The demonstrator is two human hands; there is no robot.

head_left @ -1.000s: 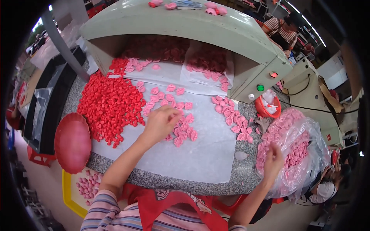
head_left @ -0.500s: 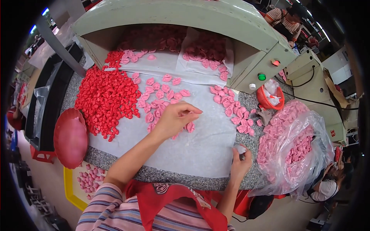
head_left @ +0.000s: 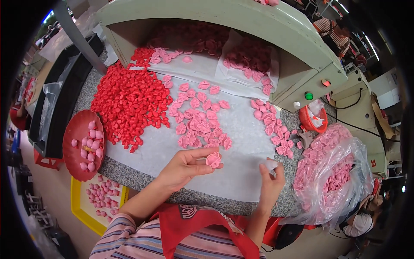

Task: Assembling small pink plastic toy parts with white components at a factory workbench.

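Note:
My left hand point(head_left: 183, 169), above the near part of the white sheet point(head_left: 142, 159), pinches a pink petal piece point(head_left: 213, 160), cupped and ruffled like a flower part, between thumb and fingers. To its right, my right hand point(head_left: 271, 184) grips a small white, slightly translucent object point(head_left: 270, 164) at the sheet's right edge; its exact kind is unclear. Just beyond my left hand lies a loose cluster of similar pink petal pieces point(head_left: 198, 123). A second group of pink pieces point(head_left: 276, 129) runs along the sheet's right side.
Small red pieces point(head_left: 129, 103) are heaped at left, beside a red dish point(head_left: 71, 162) of pink buds. More buds sit in a yellow tray point(head_left: 78, 211) below. A pale green machine point(head_left: 207, 15) spans the back. At right are an orange basket point(head_left: 320, 125) and a plastic bag point(head_left: 358, 172) of petals.
My left hand has drawn back toward me from over the petal cluster, and a pink petal piece now shows in its fingers. My right hand keeps its white object. The whole view has shifted slightly.

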